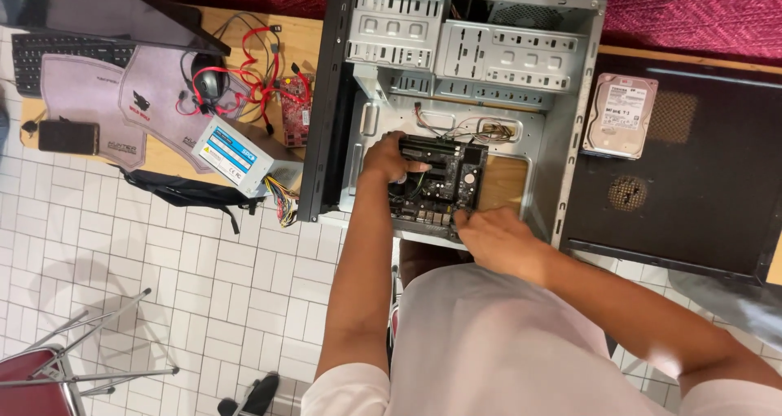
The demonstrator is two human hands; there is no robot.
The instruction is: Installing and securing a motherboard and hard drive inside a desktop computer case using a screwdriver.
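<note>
An open computer case (570,139) lies on its side on a wooden table, with grey metal drive bays at the top. Inside it sits a small black motherboard (444,176). My left hand (384,159) grips the board's left edge, thumb on top. My right hand (493,233) holds the board's lower right corner at the case's near rim. A bundle of thin wires (481,129) lies just above the board.
A black side panel (692,196) with a hard drive (621,115) on it lies to the right. To the left are a power supply (236,155), red cables (252,74), a red circuit card (296,111), a mouse pad (90,98), a phone (68,137) and a keyboard (49,51). A chair (49,367) stands on the tiled floor.
</note>
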